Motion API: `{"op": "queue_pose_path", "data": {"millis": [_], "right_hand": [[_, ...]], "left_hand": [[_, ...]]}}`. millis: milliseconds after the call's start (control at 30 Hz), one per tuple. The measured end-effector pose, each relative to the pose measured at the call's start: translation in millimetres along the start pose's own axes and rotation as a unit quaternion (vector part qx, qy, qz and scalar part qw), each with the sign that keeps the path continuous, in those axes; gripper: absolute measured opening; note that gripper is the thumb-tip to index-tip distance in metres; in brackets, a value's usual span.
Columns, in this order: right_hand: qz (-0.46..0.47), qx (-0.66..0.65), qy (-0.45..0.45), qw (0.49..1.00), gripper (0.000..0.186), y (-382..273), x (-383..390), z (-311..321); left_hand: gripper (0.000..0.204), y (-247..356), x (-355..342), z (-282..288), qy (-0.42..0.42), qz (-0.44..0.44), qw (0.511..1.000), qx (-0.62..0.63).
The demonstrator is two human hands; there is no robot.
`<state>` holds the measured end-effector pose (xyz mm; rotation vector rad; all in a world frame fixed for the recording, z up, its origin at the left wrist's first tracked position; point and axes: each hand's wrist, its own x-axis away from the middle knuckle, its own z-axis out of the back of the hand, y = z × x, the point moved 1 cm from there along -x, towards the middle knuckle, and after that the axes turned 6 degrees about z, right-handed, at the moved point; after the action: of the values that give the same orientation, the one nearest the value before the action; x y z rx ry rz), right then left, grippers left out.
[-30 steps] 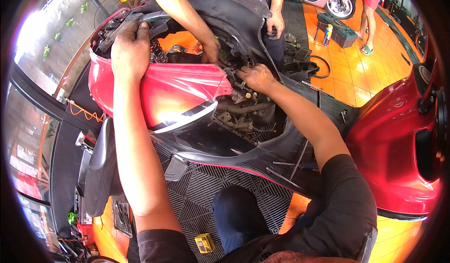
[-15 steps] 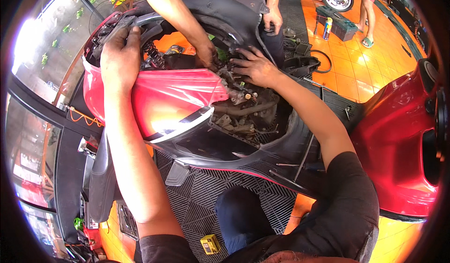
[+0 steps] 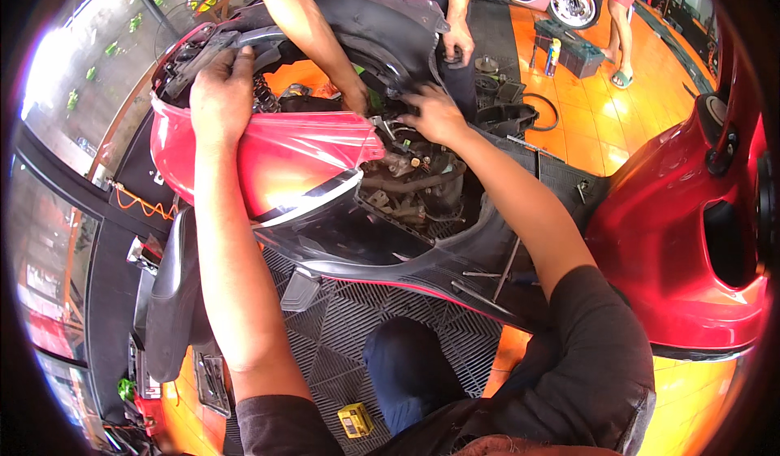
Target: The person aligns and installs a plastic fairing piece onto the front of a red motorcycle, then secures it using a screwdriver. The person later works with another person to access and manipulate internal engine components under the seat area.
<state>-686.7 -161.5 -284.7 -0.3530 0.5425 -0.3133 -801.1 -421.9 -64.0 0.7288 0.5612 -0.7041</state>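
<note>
Before me stands a partly stripped scooter with a glossy red side panel (image 3: 301, 159) and a black body. My left hand (image 3: 221, 95) is closed over the top rear edge of that panel, its thumb on the upper side and its other fingertips hidden. My right hand (image 3: 439, 116) hovers or rests at the front of the open engine bay (image 3: 418, 184); its fingers reach left, apart, near metal parts and the black inner fender (image 3: 349, 21). A co-worker's hand (image 3: 353, 95) reaches into the same opening from the far side, its fingertips partly hidden.
The co-worker's other hand (image 3: 457, 43) hangs by the far side. A large red front body (image 3: 666, 237) stands at right. Long tools (image 3: 508, 265) lie on the footboard. A yellow box (image 3: 355, 420) is on the mat, and a spray can (image 3: 552, 58) stands by a toolbox (image 3: 577, 50).
My right hand has drawn slightly up and left, its fingers a little blurred. My left hand keeps its hold on the panel. The whole view has shifted a little.
</note>
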Motion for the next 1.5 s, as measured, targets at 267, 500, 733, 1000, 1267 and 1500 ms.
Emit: {"op": "queue_pose_path", "data": {"millis": [267, 500, 733, 1000, 1267, 1500], "right_hand": [[-0.023, -0.14, -0.212, 0.967, 0.049, -28.9, 33.7, 24.8], [-0.029, -0.152, -0.138, 0.978, 0.037, -33.4, 36.6, 5.5], [-0.049, -0.332, -0.081, 0.938, 0.035, -10.5, 36.1, -17.4], [0.042, -0.091, 0.082, 0.992, 0.044, -29.9, 54.7, -29.3], [-0.081, -0.437, -0.081, 0.892, 0.038, -6.8, 33.3, -12.4], [-0.118, -0.447, -0.132, 0.877, 0.053, 4.3, 50.0, -4.7]], "left_hand": [[0.038, 6.7, 5.4, 3.6, 0.007, 0.005, 1.0, -0.002], [0.039, 10.8, 4.8, 6.4, -0.001, -0.017, 0.999, -0.039], [0.039, 20.4, 6.0, 6.8, -0.04, 0.008, 0.998, -0.049], [0.04, 22.3, 3.2, 0.3, -0.037, 0.003, 0.995, -0.087], [0.041, 24.1, 2.1, -1.9, -0.041, 0.002, 0.998, -0.051], [0.039, 7.0, -0.4, -3.3, -0.038, -0.011, 0.999, 0.03]]}}
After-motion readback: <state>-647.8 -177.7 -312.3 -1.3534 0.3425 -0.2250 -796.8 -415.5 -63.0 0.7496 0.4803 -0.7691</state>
